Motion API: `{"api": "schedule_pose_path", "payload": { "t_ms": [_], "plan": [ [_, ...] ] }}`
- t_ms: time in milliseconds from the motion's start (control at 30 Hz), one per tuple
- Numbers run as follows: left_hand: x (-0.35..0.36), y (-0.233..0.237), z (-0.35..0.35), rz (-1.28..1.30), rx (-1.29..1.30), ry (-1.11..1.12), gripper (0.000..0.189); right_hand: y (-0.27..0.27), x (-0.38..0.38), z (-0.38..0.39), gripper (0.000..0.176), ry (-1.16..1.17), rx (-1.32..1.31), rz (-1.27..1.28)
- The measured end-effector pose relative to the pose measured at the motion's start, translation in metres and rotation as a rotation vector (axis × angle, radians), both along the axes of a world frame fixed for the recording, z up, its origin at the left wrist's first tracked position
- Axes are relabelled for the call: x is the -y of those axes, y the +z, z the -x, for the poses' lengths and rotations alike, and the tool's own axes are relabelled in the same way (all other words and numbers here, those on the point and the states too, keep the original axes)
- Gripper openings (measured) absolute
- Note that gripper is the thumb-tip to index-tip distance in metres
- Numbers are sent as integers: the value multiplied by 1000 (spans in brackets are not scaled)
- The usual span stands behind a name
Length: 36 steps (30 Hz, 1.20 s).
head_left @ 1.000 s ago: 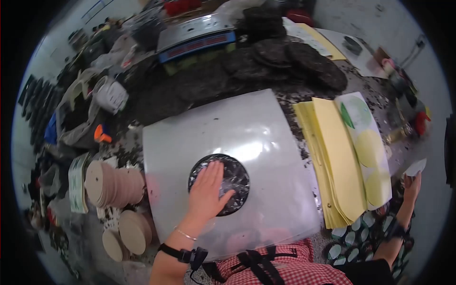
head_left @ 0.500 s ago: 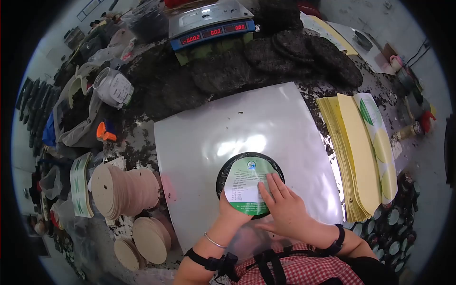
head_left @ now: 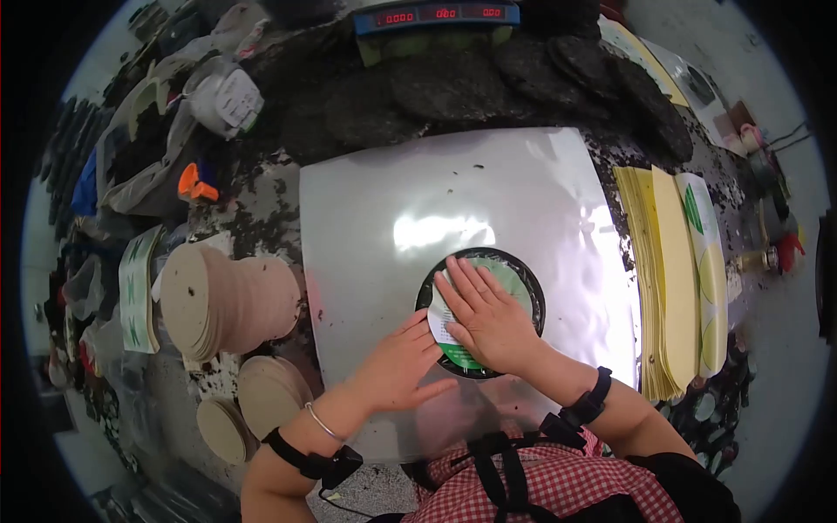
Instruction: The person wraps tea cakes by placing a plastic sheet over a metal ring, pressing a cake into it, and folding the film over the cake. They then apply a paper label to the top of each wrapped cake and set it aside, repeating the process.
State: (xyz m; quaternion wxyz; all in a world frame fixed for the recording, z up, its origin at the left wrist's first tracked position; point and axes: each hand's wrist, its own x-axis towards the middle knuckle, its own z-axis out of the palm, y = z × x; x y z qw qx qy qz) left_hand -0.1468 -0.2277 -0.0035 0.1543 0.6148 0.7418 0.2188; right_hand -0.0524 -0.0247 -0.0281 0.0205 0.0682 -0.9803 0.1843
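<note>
A round black disc (head_left: pixel 538 301) lies on a shiny metal sheet (head_left: pixel 366 227), with a round green and white printed label (head_left: pixel 520 283) on top of it. Flat across the label rests my right hand (head_left: pixel 488 314), its fingers extended toward the far rim. My left hand (head_left: pixel 401 362) is at the near left of the disc, fingers stretched out, fingertips by the label's left edge. Both hands are empty. Part of the label's print is hidden beneath my right hand.
Stacks of round beige discs (head_left: pixel 235 296) stand at the left, with an orange object (head_left: pixel 197 183) beyond them. Yellow sheets (head_left: pixel 667 288) lie at the right. Dark round cakes (head_left: pixel 453 87) and a digital scale (head_left: pixel 436 15) occupy the back.
My right hand has slid left and up across the label. My left hand has come off the label to the disc's left side. The view has shifted.
</note>
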Motion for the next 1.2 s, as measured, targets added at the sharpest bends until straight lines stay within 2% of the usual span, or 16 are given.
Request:
{"api": "schedule_pose_path", "payload": {
  "t_ms": [100, 167, 267, 333, 400, 467, 600, 700, 733, 800, 867, 900, 1033, 1100, 1133, 1200],
  "plan": [
    [-3, -19, 12, -28, 504, 66, 33, 2, -4, -2, 62, 40, -24, 9],
    [-36, -34, -7, -829, 1181, 924, 29, 9, 3, -1, 60, 67, -16, -41],
    [-49, -61, 1, -601, 980, 716, 32, 20, 8, -25, 55, 204, 16, -92],
    [-41, -72, 1, -462, 941, 676, 39, 25, -24, -56, 54, 604, 440, 358],
    [-59, -53, -4, -516, 1390, 604, 45, 17, -41, -57, 54, 554, 340, 444],
    [-93, 18, -52, -567, 911, 324, 47, -4, -30, -63, 56, 202, -90, -36],
    [-95, 58, -122, -636, 200, 230, 57, 13, -37, -104, 52, 22, -145, 657],
    [-76, 5, -101, -328, -175, 1067, 68, 38, -64, -211, 42, -379, -144, 1071],
    [-86, -7, -99, -335, -182, 1033, 68, 21, -62, -259, 42, -455, -143, 1133],
    [-103, -25, -118, -601, 1199, 945, 49, -43, -37, -361, 43, -417, -82, 1340],
    [-153, 80, -184, -409, 1549, 107, 41, -57, -2, -397, 45, -550, -106, 1153],
    [-167, 80, -194, -381, 1567, 77, 41, -57, 9, -410, 47, -669, -104, 958],
    [-223, 83, -249, -103, 1220, -290, 44, -61, 11, -448, 53, -1193, 27, 1616],
    [-251, 21, -244, -59, 255, 177, 50, -157, 36, -551, 68, -1375, -319, 2358],
    [-254, -22, -251, -165, 64, 148, 46, -90, 57, -546, 78, -1503, -786, 2743],
    [-255, -70, -255, -283, -114, 136, 43, -75, 68, -574, 91, -1552, -933, 2663]
  ]
}}
